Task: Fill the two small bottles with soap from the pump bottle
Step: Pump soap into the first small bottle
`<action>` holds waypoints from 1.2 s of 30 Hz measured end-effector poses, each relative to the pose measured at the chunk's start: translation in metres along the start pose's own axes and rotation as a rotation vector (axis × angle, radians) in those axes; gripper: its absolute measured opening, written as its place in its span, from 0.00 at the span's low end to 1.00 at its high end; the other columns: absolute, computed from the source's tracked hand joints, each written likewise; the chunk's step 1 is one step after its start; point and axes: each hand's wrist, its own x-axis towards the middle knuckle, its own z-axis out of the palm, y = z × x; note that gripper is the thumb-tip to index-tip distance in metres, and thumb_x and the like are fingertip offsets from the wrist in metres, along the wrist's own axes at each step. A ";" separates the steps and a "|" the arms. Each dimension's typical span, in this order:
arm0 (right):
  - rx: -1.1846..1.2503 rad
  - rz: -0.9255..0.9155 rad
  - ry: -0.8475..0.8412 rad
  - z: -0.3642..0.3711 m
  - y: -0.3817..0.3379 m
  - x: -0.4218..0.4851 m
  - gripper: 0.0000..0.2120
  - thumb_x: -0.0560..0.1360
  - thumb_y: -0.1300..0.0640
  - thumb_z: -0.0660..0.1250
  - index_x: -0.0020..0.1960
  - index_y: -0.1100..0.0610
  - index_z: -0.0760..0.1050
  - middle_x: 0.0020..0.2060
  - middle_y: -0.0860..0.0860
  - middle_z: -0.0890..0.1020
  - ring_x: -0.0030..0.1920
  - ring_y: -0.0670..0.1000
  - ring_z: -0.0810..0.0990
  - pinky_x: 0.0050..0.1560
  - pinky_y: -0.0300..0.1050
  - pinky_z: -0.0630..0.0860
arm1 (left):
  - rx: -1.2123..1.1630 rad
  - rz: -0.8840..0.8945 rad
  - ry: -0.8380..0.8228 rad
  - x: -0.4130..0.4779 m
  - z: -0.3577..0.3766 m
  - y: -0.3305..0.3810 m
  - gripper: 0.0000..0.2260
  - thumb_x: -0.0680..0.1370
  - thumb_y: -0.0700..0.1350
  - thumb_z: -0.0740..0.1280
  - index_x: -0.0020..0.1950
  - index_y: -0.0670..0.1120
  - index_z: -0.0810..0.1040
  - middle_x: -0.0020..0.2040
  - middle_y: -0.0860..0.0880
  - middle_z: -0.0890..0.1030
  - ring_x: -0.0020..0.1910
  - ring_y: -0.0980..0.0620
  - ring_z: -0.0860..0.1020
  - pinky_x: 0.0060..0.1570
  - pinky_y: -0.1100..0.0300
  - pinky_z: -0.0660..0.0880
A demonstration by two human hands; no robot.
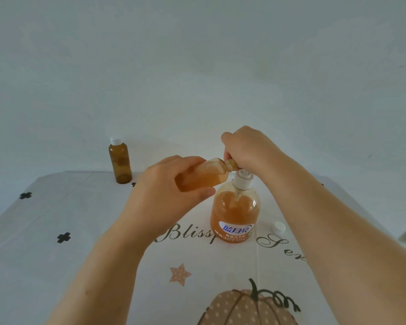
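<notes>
Head view, centre of the frame: the left hand [171,191] is wrapped round one small bottle [204,177], tilted almost on its side with its open mouth up against the nozzle of the pump bottle [234,212]. The right hand [246,148] sits on top, fingers curled down over the pump head and pressing on it. Orange soap shows inside the tilted bottle — a good part full by the look of it, not to the top. Its likely cap [278,227], white, lies loose on the surface [80,231] at centre right, just beside the pump bottle.

Upper left: the second small bottle [120,160] stands upright at the far edge of the surface, well apart, white cap on — how much is in it, I cannot tell through the brown wall.

My call: bottle one mid-fill, capping to come; bottle two's state unclear.
</notes>
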 end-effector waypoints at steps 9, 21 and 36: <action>0.036 -0.018 0.015 0.010 0.009 0.001 0.20 0.78 0.52 0.54 0.51 0.63 0.82 0.42 0.55 0.83 0.37 0.54 0.75 0.41 0.48 0.71 | 0.030 -0.011 -0.041 0.001 0.000 -0.001 0.16 0.70 0.54 0.75 0.54 0.65 0.76 0.47 0.63 0.79 0.48 0.66 0.75 0.44 0.71 0.69; 0.045 -0.025 0.025 0.012 0.011 0.000 0.23 0.80 0.49 0.54 0.50 0.63 0.82 0.48 0.57 0.85 0.37 0.54 0.76 0.42 0.48 0.74 | 0.025 -0.012 -0.050 0.000 0.000 -0.001 0.16 0.70 0.53 0.75 0.53 0.66 0.74 0.47 0.63 0.79 0.48 0.66 0.75 0.44 0.72 0.68; 0.054 -0.035 -0.002 -0.002 0.001 -0.005 0.21 0.81 0.49 0.55 0.47 0.60 0.83 0.34 0.51 0.80 0.34 0.52 0.77 0.39 0.46 0.72 | -0.011 -0.015 -0.019 -0.001 0.000 0.001 0.19 0.70 0.54 0.75 0.59 0.63 0.77 0.49 0.63 0.79 0.49 0.66 0.75 0.44 0.72 0.69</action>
